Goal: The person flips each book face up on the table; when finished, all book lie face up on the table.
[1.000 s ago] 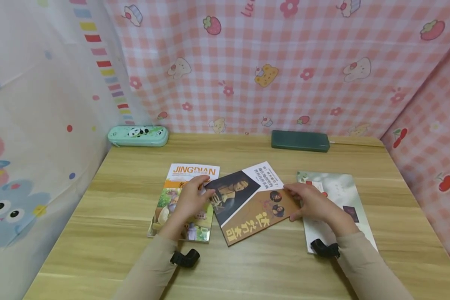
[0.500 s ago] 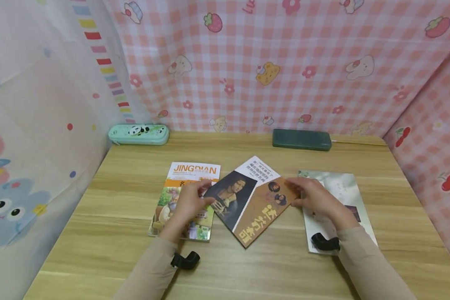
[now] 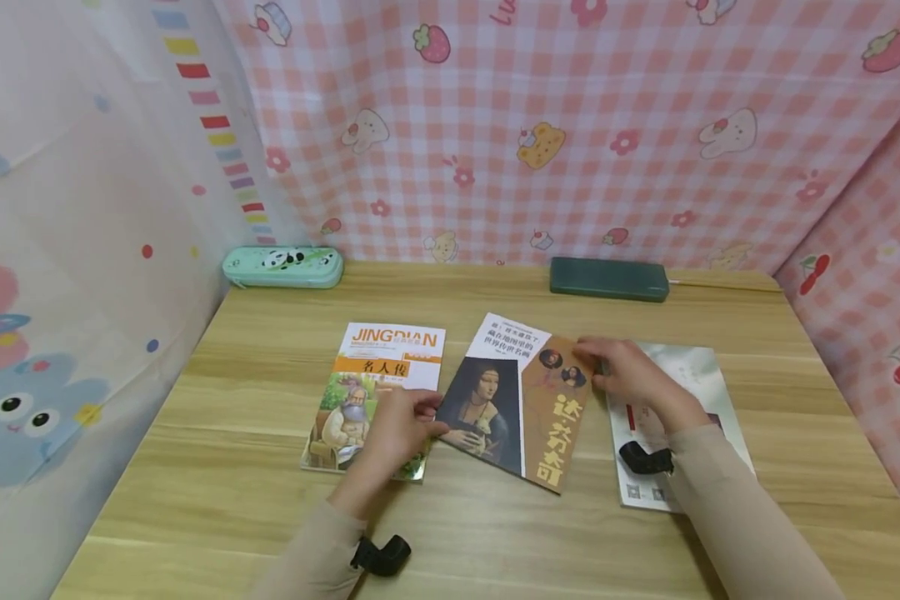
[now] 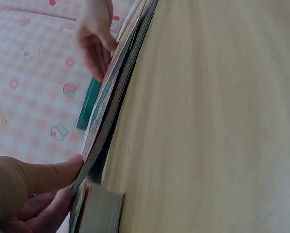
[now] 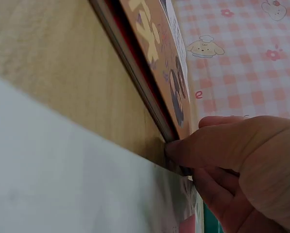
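Between both hands is a brown and white book point(image 3: 551, 417) with a painted portrait on its cover, turned slightly clockwise from upright. My left hand point(image 3: 399, 427) pinches its left edge; in the left wrist view the thumb point(image 4: 57, 174) lies on the cover and the other fingers are below it. At the upper right corner my right hand point(image 3: 633, 375) grips the book, its thumb point(image 5: 198, 150) on the edge in the right wrist view. A "JINGDIAN" book point(image 3: 348, 408) lies partly under the left hand. The right hand and forearm partly cover a pale green-white book point(image 3: 693, 375).
A mint pencil case point(image 3: 283, 267) with pandas sits at the back left of the wooden table point(image 3: 495, 542). Farther right, a dark green case point(image 3: 607, 279) lies by the back edge, beside a thin stick point(image 3: 723, 286). Patterned curtains point(image 3: 487, 208) enclose the table.
The brown and white book has turned counterclockwise on the table, closer to upright. My left hand has come nearer the front with its edge, while the right has moved slightly toward the back.
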